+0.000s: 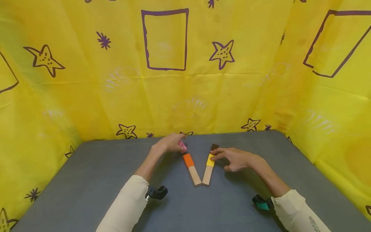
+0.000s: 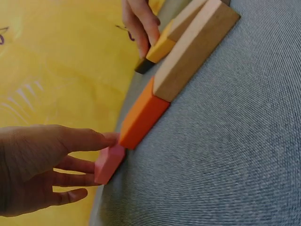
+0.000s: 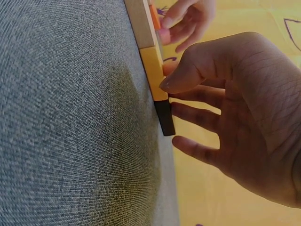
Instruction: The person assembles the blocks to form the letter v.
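Two rows of blocks form a V on the grey table. The left row runs from a plain wooden block through an orange block to a pink block. My left hand pinches the pink block, thumb close to the orange one. In the right row lie another plain wooden block, a yellow block and a dark block. My right hand has its fingers extended, touching the right row around the yellow and dark blocks; its thumb stands apart in the head view.
The grey table reaches back to a yellow cloth with drawn stars and frames, which also hangs along both sides. A dark strap sits at the left wrist and another strap at the right.
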Motion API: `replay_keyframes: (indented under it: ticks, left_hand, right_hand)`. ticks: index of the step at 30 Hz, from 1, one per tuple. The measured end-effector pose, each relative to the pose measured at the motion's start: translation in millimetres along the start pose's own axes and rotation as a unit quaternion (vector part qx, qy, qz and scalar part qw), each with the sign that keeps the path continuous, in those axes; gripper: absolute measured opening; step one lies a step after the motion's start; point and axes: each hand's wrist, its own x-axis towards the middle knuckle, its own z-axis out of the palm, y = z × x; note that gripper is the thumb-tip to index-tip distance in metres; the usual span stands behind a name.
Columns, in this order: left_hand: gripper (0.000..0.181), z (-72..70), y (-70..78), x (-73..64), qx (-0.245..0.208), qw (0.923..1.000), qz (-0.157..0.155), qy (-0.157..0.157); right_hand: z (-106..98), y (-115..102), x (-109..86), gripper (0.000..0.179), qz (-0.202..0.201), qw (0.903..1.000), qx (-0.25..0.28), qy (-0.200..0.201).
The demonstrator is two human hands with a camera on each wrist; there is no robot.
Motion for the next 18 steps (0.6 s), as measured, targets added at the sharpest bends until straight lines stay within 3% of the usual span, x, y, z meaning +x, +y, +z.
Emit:
replay_keyframes:
  ticks: [9, 18]
  left_hand:
    - [0.042, 6.0, -8.0, 1.3, 0.003, 0.9998, 0.013, 0.012]
    - [0.039, 6.1, -7.5, 0.1, -0.013, 0.9990, 0.041, -0.009]
  right_hand:
    - [-0.7, -2.5, 1.4, 0.063, 0.007, 0.9999, 0.007, -0.004]
    - [-1.2, -1.7, 1.7, 0.064, 0.007, 0.9999, 0.008, -0.007]
